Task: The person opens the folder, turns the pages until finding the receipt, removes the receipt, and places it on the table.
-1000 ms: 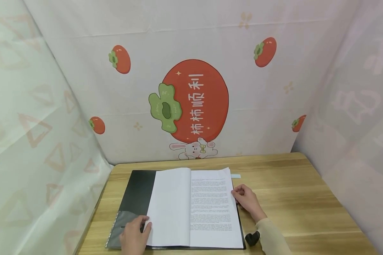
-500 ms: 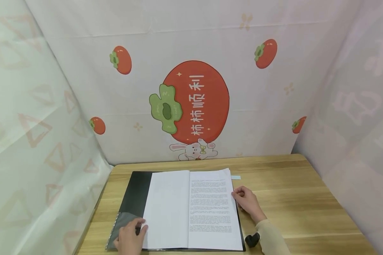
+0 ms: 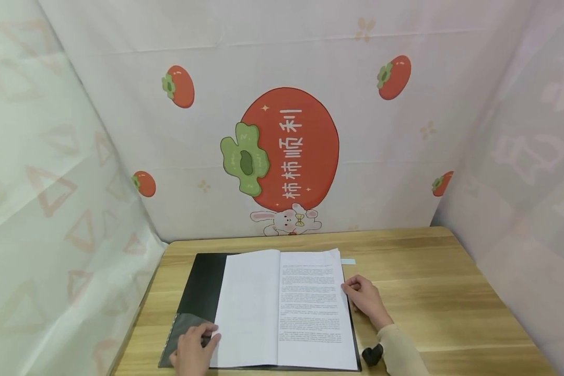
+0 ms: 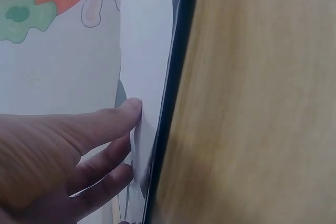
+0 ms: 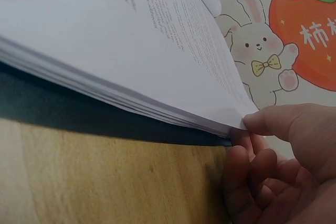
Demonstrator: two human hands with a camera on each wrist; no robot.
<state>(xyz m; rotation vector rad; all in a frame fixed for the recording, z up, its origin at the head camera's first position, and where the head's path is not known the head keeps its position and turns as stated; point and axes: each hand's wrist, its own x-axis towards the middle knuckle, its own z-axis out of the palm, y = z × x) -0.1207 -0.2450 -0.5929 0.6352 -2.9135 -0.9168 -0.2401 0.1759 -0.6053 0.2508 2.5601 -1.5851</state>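
A black folder (image 3: 201, 282) lies spread on the table with a stack of printed sheets in it. Blank white turned sheets (image 3: 246, 308) cover part of its left side. Text fills the printed page (image 3: 310, 308) on the right. My left hand (image 3: 195, 349) holds the outer edge of the turned sheets, its thumb on the paper in the left wrist view; the fingertips' grip is partly hidden. At the right edge of the stack, my right hand (image 3: 365, 298) pinches the sheets between thumb and fingers, seen closely in the right wrist view.
A clear plastic pocket (image 3: 188, 321) covers the folder's lower left corner. A pale blue tab (image 3: 348, 261) juts out at upper right. By my right sleeve (image 3: 401, 355) is a small black object (image 3: 372, 355). Wooden table (image 3: 432, 297) extends to the right; a patterned cloth (image 3: 385, 198) hangs behind.
The left hand and the edge of the turned sheets shifted leftward, then slightly back to the right. The right hand stays at the page edge.
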